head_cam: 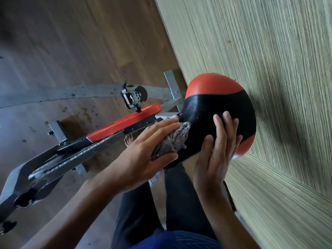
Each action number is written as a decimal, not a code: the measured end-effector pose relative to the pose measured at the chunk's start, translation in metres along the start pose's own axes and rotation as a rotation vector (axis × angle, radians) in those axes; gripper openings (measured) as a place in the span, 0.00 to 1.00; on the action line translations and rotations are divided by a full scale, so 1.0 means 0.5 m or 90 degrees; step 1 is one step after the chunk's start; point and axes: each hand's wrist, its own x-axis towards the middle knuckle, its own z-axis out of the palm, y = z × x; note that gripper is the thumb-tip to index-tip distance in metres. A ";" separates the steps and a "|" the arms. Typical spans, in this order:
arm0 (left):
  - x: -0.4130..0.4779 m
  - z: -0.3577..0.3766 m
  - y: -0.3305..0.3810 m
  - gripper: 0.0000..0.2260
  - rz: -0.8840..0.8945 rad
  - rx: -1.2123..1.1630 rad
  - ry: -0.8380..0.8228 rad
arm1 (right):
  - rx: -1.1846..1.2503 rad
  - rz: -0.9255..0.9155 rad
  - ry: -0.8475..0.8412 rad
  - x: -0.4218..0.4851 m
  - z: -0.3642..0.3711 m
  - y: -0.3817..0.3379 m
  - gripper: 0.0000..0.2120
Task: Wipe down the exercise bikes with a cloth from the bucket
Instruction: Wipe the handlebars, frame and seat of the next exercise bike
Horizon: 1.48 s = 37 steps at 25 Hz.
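I wear dark grey trousers point(183, 194) and, at my waist, a blue top point(179, 239) crossed by faint lighter lines. My left grip point(152, 151) and right grip point(217, 150) are bare, as are both forearms, and the toes of one bare foot point(128, 140) show past the trouser leg.

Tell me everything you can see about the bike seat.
The saddle is rounded, black in the middle with orange-red panels at its back and side, in a grained, leather-like cover. Small droplets dot the black part. It sits close to a striped greenish wall. The left hand holds a grey cloth against its narrow front; the right hand rests flat on its side.
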 end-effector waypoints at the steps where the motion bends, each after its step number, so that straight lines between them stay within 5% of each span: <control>1: 0.012 0.000 -0.001 0.26 0.008 -0.009 -0.009 | 0.022 0.007 -0.011 -0.012 -0.002 -0.007 0.21; 24: 0.018 -0.026 -0.012 0.25 0.007 -0.065 -0.106 | 0.035 0.035 -0.061 -0.110 0.011 -0.077 0.23; 37: 0.104 0.017 0.058 0.26 0.004 0.153 -0.039 | 0.011 0.011 0.009 0.038 -0.022 -0.013 0.19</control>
